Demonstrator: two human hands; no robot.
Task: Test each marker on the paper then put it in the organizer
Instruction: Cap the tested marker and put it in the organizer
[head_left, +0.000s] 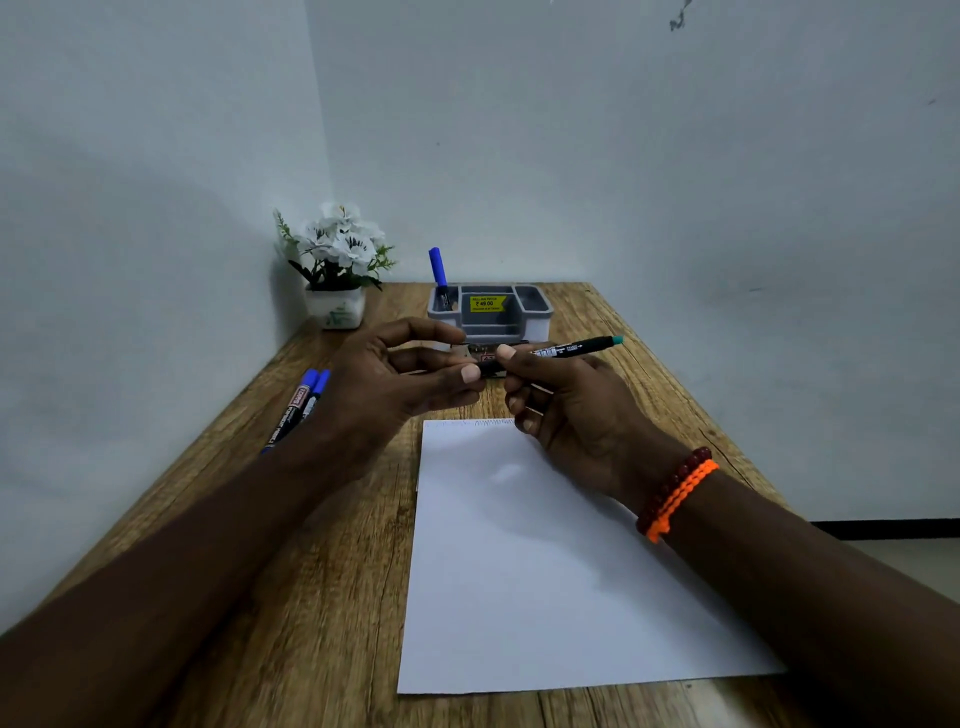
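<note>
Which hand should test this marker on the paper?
Right hand: it grips the marker by the barrel, over the paper's top edge. The left hand only pinches its near end.

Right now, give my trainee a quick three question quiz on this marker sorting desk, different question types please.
1. True or false: a blue-capped marker already stands in the organizer.
2. How many markers lie on the table by the left arm? A) none B) two C) five
3. Fill in: the right hand grips a marker with a ___ end.

Key: 1 true. 2 B, two markers. 3 teal.
</note>
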